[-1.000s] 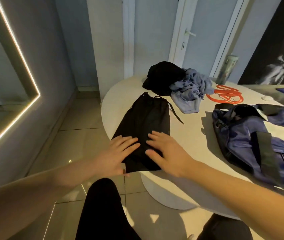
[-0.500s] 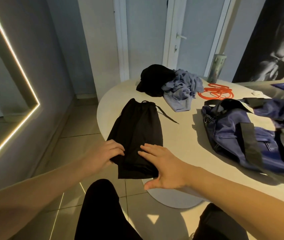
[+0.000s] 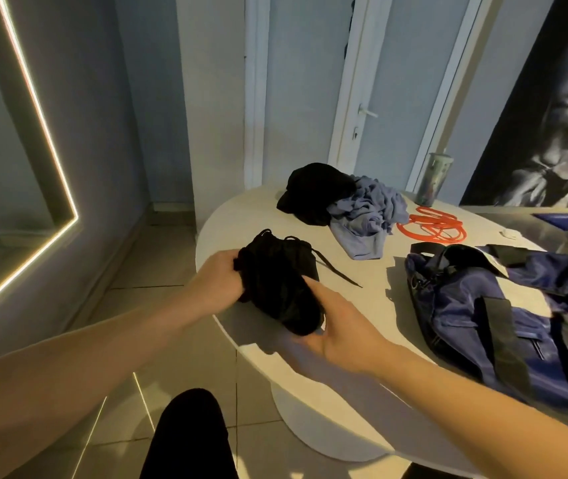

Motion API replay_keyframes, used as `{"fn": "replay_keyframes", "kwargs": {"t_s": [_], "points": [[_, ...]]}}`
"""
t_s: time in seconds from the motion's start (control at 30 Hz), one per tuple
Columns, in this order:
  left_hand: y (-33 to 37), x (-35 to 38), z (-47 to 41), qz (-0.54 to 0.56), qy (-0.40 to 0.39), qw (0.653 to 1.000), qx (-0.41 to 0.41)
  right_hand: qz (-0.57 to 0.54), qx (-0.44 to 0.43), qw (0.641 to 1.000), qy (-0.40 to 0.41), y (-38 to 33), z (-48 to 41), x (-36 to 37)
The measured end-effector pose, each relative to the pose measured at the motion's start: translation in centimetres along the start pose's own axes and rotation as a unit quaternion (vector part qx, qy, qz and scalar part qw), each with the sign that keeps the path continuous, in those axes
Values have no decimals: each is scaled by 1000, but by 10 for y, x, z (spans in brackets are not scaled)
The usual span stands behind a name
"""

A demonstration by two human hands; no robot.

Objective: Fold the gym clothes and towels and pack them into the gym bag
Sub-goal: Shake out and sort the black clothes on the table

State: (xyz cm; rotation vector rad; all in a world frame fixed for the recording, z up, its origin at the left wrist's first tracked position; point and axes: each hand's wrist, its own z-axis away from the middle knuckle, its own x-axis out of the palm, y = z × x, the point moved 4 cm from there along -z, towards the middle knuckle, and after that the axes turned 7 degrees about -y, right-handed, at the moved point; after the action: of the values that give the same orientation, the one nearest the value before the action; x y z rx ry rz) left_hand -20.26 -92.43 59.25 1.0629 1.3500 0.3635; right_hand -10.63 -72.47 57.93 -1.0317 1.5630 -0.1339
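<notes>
Both hands gripped the soft, floppy black shorts [image 3: 280, 288], left hand [image 3: 218, 281] bunching the waistband, right hand [image 3: 336, 335] cupping the folded end above the worktop [image 3: 372, 288].

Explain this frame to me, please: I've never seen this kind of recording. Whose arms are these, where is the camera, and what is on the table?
No machine here: a person wears a camera on the head, looking down at their own bare hands. The left hand and right hand together hold a folded black garment, drawcord dangling, at the edge of a round white table. Farther back lie a black clothing heap, a crumpled blue-grey garment and an orange cord. A tumbler stands behind. The blue gym bag sits on the right.
</notes>
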Motion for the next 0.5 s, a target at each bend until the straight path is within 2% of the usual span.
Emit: {"fn": "replay_keyframes", "kwargs": {"t_s": [0.13,0.23,0.37,0.43,0.5], "points": [[11,-15,-53,19,-33,997,-64,-89,83,988,97,17,-42,-31],[7,-29,-94,34,-56,993,-102,-150,182,958,162,46,-85,-52],[-15,-40,-144,-28,-81,990,-112,-170,337,916,138,109,-129,-52],[-30,-39,-164,-64,-79,988,-113,-173,374,904,115,130,-138,-45],[-48,-35,-179,-88,-71,987,-114,-126,385,909,93,144,-142,-39]]}}
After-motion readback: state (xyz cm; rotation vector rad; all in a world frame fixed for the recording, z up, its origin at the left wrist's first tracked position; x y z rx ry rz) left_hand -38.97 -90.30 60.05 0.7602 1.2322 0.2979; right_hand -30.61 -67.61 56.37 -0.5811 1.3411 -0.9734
